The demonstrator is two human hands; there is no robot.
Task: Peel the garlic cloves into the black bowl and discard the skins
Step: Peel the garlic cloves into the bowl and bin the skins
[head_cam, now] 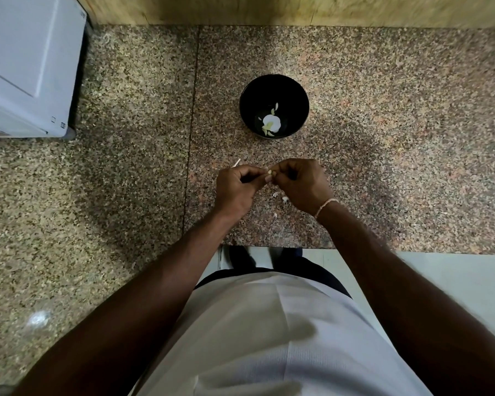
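Note:
A black bowl point(274, 106) stands on the speckled granite counter beyond my hands; a white garlic bulb piece point(272, 123) and a few pale cloves or skin bits lie in its bottom. My left hand point(236, 188) and my right hand point(302, 185) meet above the counter, fingers curled, both pinching one small garlic clove point(268, 174) between the fingertips. A thin pale strip point(236, 163) sticks up behind my left hand. Small white skin scraps point(281, 197) lie on the counter under my right hand.
A white appliance point(26, 67) fills the back left corner of the counter. A yellowish wall runs along the back. The counter's front edge point(269, 247) is close to my body, with pale floor below on the right.

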